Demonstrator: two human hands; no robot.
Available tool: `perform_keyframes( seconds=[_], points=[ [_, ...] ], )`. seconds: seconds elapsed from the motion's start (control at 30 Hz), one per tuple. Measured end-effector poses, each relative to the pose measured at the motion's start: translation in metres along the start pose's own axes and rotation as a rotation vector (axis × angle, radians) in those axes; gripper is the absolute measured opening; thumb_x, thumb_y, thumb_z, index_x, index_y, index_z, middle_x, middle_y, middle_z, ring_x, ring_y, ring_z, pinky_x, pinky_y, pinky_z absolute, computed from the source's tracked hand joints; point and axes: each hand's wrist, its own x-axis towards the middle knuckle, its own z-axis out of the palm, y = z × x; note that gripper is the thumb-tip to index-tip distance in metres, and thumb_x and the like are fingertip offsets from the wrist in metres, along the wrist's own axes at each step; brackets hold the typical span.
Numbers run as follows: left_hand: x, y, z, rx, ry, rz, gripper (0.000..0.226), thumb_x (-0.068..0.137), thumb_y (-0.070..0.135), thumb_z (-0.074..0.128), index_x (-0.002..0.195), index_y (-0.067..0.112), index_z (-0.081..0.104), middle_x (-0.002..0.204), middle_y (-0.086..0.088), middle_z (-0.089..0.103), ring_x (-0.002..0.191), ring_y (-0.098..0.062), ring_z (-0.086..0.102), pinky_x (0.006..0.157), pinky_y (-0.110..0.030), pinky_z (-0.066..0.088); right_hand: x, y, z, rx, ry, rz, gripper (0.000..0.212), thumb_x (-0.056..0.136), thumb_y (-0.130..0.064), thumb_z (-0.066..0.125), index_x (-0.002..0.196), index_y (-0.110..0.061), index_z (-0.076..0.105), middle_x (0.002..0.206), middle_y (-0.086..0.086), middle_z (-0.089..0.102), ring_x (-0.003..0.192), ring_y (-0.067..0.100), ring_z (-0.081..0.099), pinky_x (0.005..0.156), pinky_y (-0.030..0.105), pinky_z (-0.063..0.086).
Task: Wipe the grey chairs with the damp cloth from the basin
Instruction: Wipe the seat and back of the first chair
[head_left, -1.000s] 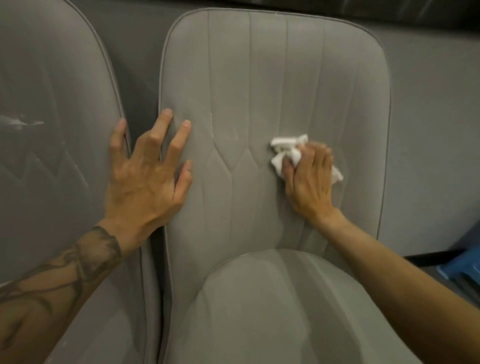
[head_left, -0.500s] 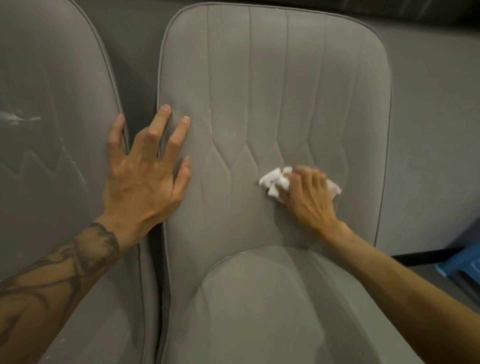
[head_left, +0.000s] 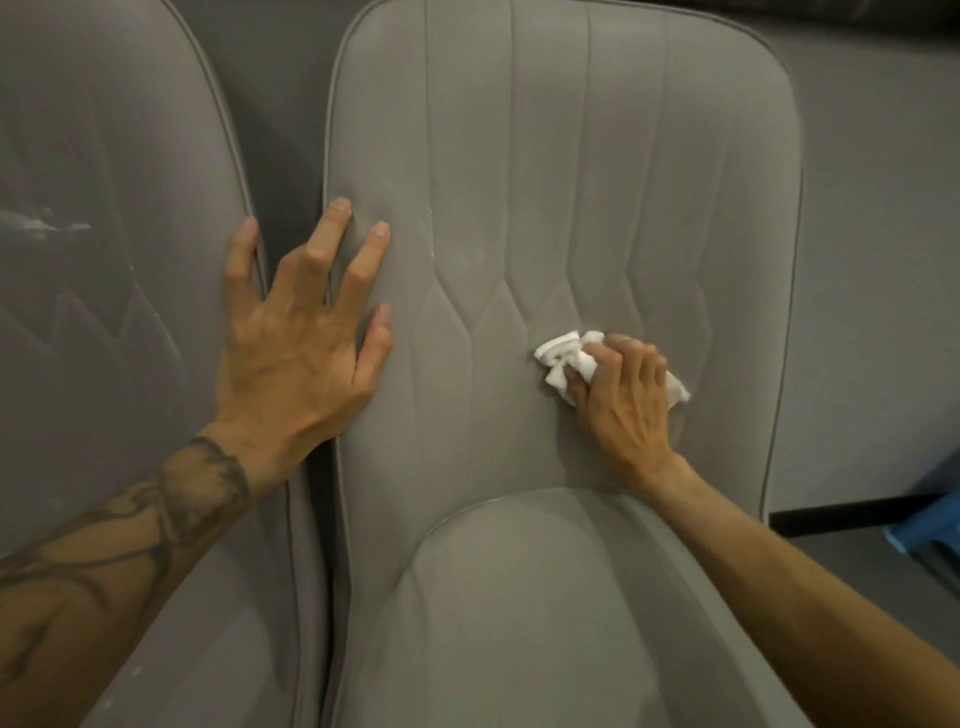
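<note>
- The cloth is white, small and scrunched up.
- It sits low on the back of the right grey chair, just above the seat.
- The right hand holds the cloth with curled fingers and presses it on the chair back. Bits of cloth stick out on both sides.
- The left hand holds nothing. Its fingers are spread wide on that chair's left edge.
- One finger touches the left grey chair, which has pale white marks.
- I count two chairs, one cloth and two hands.
- A blue thing peeks in at the right, maybe a stool.
</note>
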Motion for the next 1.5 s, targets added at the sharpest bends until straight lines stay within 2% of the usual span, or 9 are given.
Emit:
perform_keyframes(
  seconds=[0.23,0.43,0.53,0.7,0.93,1.1,1.23,1.33,1.5],
  points=[
    [0.001,0.003,-0.002,0.009,0.009,0.005,0.06,0.109,0.04,0.036,0.165,0.019,0.028,0.167,-0.016,0.03,0.137,-0.032,0.052,0.126,-0.062,0.017,-0.032,-0.01,-0.01,0.015,-0.193,-0.287,0.027,0.1,-0.032,0.047,0.114,-0.009,0.05,0.112,0.014,0.049,0.092,0.033,0.049,0.08,0.042,0.035],
    [0.0,0.003,-0.003,0.004,0.007,0.003,0.061,0.109,0.04,0.037,0.165,0.018,0.027,0.167,-0.016,0.03,0.137,-0.031,0.052,0.125,-0.063,0.018,0.142,-0.011,-0.008,-0.058,0.238,0.256,0.039,0.105,-0.037,0.038,0.107,-0.003,0.056,0.103,0.024,0.058,0.095,0.036,0.05,0.085,0.044,0.031],
    [0.0,0.003,-0.003,0.014,0.008,0.005,0.061,0.109,0.04,0.037,0.164,0.018,0.027,0.167,-0.016,0.031,0.137,-0.031,0.051,0.125,-0.064,0.019,0.164,-0.045,-0.007,0.031,0.269,0.418,0.04,0.105,-0.034,0.042,0.111,0.001,0.059,0.109,0.024,0.059,0.099,0.04,0.056,0.088,0.044,0.035],
    [0.003,0.004,-0.005,0.008,-0.016,0.001,0.061,0.109,0.041,0.035,0.165,0.019,0.026,0.168,-0.016,0.029,0.138,-0.031,0.053,0.125,-0.064,0.018,0.124,-0.066,-0.019,0.08,0.046,-0.006,0.031,0.102,-0.027,0.051,0.107,0.002,0.063,0.109,0.025,0.061,0.094,0.04,0.057,0.083,0.045,0.035],
    [0.001,0.004,-0.004,0.003,0.008,0.007,0.06,0.108,0.039,0.038,0.163,0.017,0.031,0.167,-0.017,0.032,0.135,-0.033,0.056,0.123,-0.066,0.021,0.218,-0.07,-0.014,0.119,0.32,0.313,0.034,0.103,-0.032,0.046,0.105,0.0,0.06,0.103,0.021,0.06,0.092,0.034,0.056,0.085,0.039,0.038],
    [0.001,0.004,-0.006,-0.004,0.005,0.009,0.059,0.109,0.039,0.037,0.163,0.016,0.031,0.167,-0.017,0.032,0.134,-0.033,0.056,0.124,-0.065,0.021,0.17,-0.079,-0.022,0.164,0.095,-0.008,0.03,0.102,-0.026,0.051,0.105,0.001,0.062,0.105,0.023,0.06,0.094,0.039,0.057,0.085,0.044,0.035],
    [-0.001,0.003,-0.005,-0.001,-0.007,-0.003,0.059,0.109,0.039,0.036,0.163,0.017,0.031,0.167,-0.017,0.032,0.135,-0.033,0.055,0.124,-0.065,0.021,0.232,-0.067,-0.019,0.124,0.226,0.063,0.031,0.102,-0.032,0.047,0.099,-0.004,0.059,0.098,0.018,0.058,0.086,0.033,0.055,0.078,0.034,0.03],
    [0.0,0.003,-0.006,0.009,0.011,0.01,0.059,0.108,0.039,0.038,0.163,0.016,0.033,0.167,-0.017,0.033,0.136,-0.033,0.055,0.123,-0.065,0.022,0.214,-0.097,-0.018,0.22,0.225,0.21,0.036,0.103,-0.032,0.046,0.107,0.001,0.059,0.105,0.022,0.059,0.094,0.038,0.055,0.088,0.042,0.037],
    [0.001,0.004,-0.006,0.004,0.02,0.013,0.059,0.108,0.039,0.039,0.162,0.016,0.034,0.166,-0.016,0.034,0.134,-0.033,0.055,0.123,-0.065,0.023,0.195,-0.093,-0.027,0.171,0.066,-0.013,0.035,0.103,-0.031,0.046,0.105,0.0,0.061,0.106,0.024,0.059,0.097,0.039,0.055,0.086,0.045,0.035]
  ],
)
